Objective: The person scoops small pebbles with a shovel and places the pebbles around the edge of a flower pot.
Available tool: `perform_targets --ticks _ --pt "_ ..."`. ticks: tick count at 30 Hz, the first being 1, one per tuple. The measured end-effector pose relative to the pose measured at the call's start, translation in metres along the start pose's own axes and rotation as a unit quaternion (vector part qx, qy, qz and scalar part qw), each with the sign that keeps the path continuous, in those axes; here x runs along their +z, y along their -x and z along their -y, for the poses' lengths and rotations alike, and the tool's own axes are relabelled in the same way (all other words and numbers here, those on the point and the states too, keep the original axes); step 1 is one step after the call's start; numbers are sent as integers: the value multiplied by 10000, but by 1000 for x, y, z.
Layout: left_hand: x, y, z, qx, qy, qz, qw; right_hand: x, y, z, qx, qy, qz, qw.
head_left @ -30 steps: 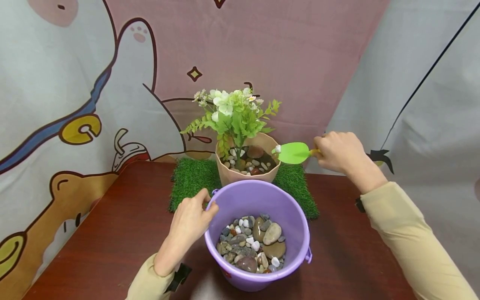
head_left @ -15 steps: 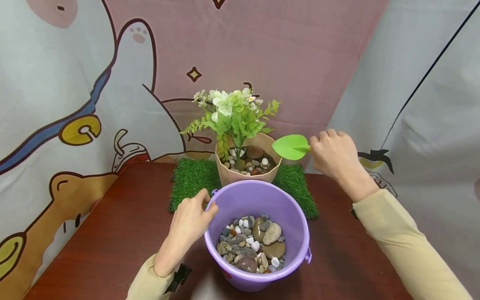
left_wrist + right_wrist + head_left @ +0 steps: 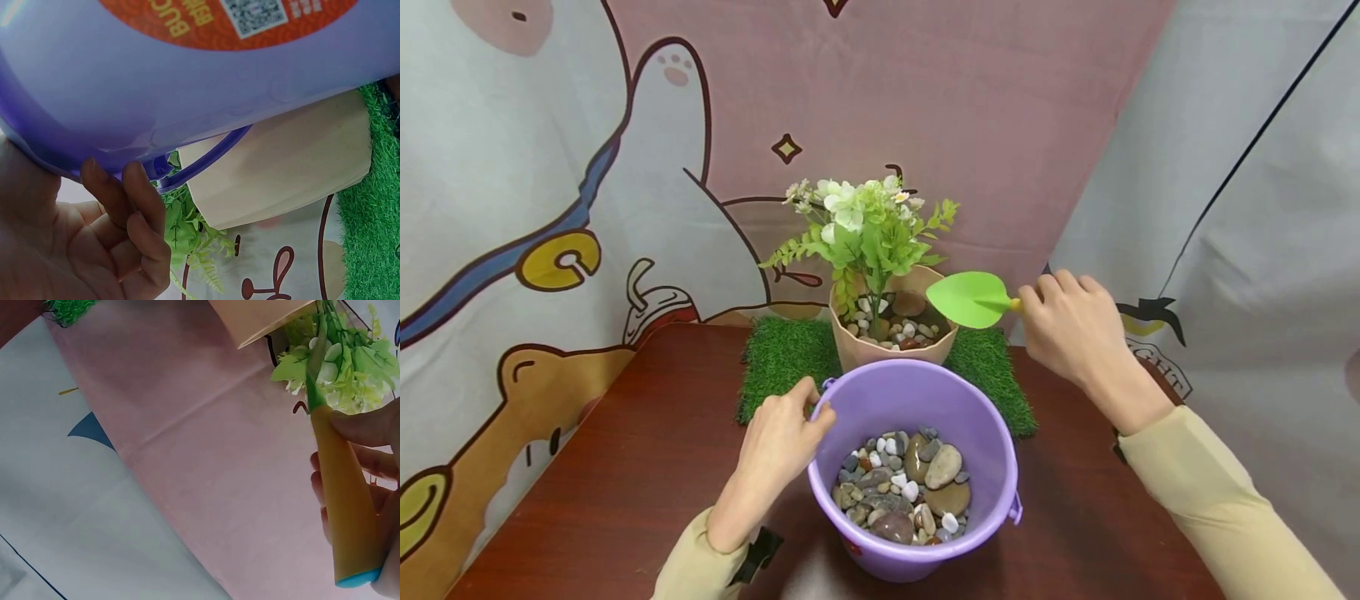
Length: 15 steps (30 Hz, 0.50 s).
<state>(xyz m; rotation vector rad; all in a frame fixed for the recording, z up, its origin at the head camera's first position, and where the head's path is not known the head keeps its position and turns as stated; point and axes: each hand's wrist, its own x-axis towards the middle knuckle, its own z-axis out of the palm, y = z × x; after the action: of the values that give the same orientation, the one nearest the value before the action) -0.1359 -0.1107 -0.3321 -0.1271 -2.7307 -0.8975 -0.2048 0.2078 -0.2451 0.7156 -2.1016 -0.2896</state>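
Note:
My right hand (image 3: 1075, 329) grips the yellow handle of a small garden trowel (image 3: 970, 300), whose green blade overlaps the right rim of a beige flowerpot (image 3: 891, 354) in the head view. No pebbles show on the blade. In the right wrist view, fingers and thumb wrap the handle (image 3: 347, 500). Pebbles (image 3: 898, 333) lie in the pot around an upright flowering plant (image 3: 865, 217). In front stands a purple bucket (image 3: 880, 379) holding wet stones and pebbles (image 3: 898, 492). My left hand (image 3: 782, 433) pinches its left rim, fingers curled outside near the handle joint (image 3: 159, 167).
The pot stands on a green turf mat (image 3: 790, 350) on the brown tabletop (image 3: 595, 467). Close behind hangs a printed cloth (image 3: 970, 125). The bucket's handle lug (image 3: 1016, 508) juts out on the right.
One second ago the trowel was tipping pebbles at the pot's right rim. They fell off, and a white pebble now lies inside. The trowel has shifted slightly left; my left hand stays put.

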Motion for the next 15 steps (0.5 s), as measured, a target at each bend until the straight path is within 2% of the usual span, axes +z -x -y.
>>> perform_targets --ticks 7,15 --pt "0 0 0 13 -7 12 10000 -9 7 7 -580 -114 -737 9955" --pt "-2 0 -1 22 15 24 10000 -20 8 17 -1470 -220 -952 9843"
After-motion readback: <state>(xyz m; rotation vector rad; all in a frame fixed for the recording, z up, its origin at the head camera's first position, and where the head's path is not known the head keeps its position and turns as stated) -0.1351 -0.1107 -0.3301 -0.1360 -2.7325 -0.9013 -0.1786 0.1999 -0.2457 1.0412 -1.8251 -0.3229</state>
